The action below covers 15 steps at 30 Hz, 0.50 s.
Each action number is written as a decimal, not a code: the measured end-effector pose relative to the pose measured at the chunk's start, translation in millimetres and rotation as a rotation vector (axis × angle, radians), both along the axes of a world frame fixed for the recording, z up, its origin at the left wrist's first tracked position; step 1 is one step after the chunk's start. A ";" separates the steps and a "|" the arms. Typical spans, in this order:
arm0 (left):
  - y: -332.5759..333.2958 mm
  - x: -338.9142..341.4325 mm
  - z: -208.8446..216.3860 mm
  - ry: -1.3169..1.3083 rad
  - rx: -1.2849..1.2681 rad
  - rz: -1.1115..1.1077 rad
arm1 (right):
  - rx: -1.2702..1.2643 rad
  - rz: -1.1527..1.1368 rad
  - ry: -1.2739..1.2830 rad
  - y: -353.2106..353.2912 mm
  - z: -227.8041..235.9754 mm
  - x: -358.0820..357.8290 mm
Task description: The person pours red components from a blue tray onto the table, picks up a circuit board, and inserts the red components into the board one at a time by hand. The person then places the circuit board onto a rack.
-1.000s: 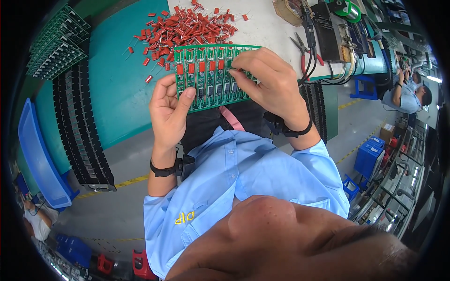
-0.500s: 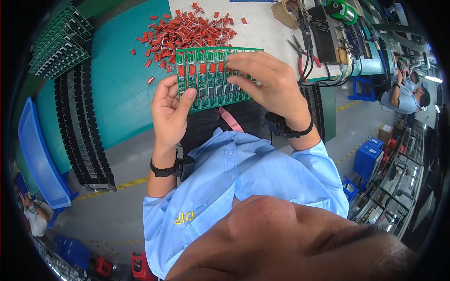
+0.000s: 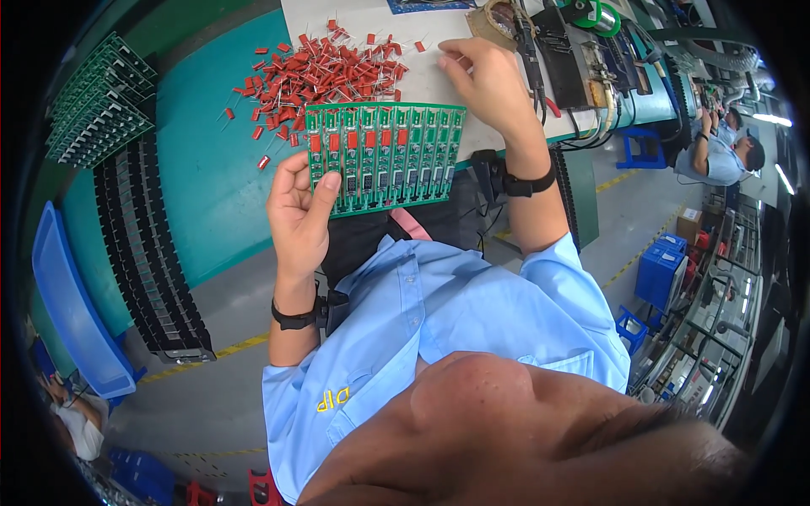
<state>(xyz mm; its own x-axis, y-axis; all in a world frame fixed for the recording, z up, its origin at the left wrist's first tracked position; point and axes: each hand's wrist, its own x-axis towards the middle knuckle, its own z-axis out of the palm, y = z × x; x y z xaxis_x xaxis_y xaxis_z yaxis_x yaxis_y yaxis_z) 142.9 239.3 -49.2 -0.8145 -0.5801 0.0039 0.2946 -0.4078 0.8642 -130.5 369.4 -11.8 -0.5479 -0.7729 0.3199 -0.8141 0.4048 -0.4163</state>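
My left hand [image 3: 301, 211] grips the left end of a green circuit board panel [image 3: 413, 160], thumb on its face and fingers curled behind. The panel is tilted above the table's near edge. Several red capacitors [image 3: 369, 140] sit in a row across its left strips, while its right strips show none. My right hand [image 3: 488, 83] is off the panel, above the white sheet, thumb and fingertips apart with nothing visible between them. Close to its fingertips lies a loose red capacitor [image 3: 420, 46]. A heap of red capacitors [image 3: 325, 76] with wire leads spreads beyond the panel.
Upright circuit boards [image 3: 101, 101] fill a black rack [image 3: 143, 244] at left, beside a blue tray [image 3: 72, 295]. At the right back are a solder wire spool [image 3: 604, 18], cables and a soldering stand [image 3: 569, 59]. Red-handled pliers [image 3: 553, 107] lie partly hidden behind my right wrist.
My right hand has left the panel's face and moved up and right toward the far side of the table. The left hand keeps its grip, and the panel appears slightly lower.
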 end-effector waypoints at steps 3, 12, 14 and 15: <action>0.4 0.6 -1.3 0.008 0.006 0.007 | -0.025 -0.031 -0.010 -9.7 -3.9 -6.8; 1.7 -2.5 -0.2 0.014 0.003 0.030 | -0.368 0.087 -0.296 1.7 10.4 9.5; 2.2 -2.5 -2.0 0.005 -0.002 0.032 | -0.404 0.149 -0.401 12.8 17.8 23.4; 2.2 -1.5 -2.7 -0.005 -0.002 0.043 | -0.405 0.146 -0.406 16.7 20.5 31.5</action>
